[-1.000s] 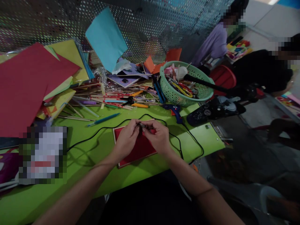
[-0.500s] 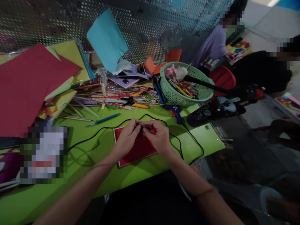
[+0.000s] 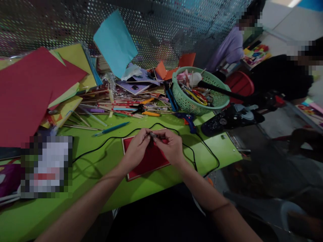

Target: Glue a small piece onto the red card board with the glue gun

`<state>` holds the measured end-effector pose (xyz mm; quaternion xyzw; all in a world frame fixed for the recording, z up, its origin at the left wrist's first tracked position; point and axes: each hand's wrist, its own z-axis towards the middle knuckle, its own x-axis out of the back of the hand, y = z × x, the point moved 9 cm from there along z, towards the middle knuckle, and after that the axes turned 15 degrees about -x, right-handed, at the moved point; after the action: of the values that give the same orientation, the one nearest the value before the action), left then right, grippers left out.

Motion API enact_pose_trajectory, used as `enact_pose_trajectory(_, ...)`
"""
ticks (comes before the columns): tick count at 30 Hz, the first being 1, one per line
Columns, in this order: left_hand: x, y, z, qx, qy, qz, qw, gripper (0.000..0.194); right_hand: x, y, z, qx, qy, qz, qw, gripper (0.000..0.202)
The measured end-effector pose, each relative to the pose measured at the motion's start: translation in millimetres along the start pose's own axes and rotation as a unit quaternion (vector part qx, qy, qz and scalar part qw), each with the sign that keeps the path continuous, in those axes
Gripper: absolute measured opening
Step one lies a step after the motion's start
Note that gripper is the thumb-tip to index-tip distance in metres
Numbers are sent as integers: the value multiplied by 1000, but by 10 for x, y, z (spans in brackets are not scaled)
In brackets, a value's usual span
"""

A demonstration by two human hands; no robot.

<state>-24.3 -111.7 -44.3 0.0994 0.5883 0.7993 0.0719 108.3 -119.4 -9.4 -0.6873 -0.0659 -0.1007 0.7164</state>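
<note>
Above the red panel [image 3: 148, 161], the left hand [image 3: 137, 148] and right hand [image 3: 171, 146], fingertips pinched, grip a small dark piece [image 3: 152, 134]. Beyond the panel lies a glue gun [image 3: 188, 120].

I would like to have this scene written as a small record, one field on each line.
Left hand: fingertips pinching a small dark piece, unclear what
Right hand: fingertips at the same piece
Below hands: red board with pale edging
Surface: green table
Right, beyond board: glue gun, near a green basket
Far left: red paper
</note>
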Motion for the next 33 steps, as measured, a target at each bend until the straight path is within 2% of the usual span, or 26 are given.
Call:
enact_pose_trajectory(7,-8,52,4,-2,-32,58,998,17,3,88,22,-34,-10,19,999,15)
enact_pose_trajectory(20,18,206,4,-10,-65,231,971,17,-7,48,3,-24,-10,11,1000,14)
enact_pose_trajectory(33,18,212,-1,-13,-64,259,964,19,-22,123,14,-66,-25,58,996,13)
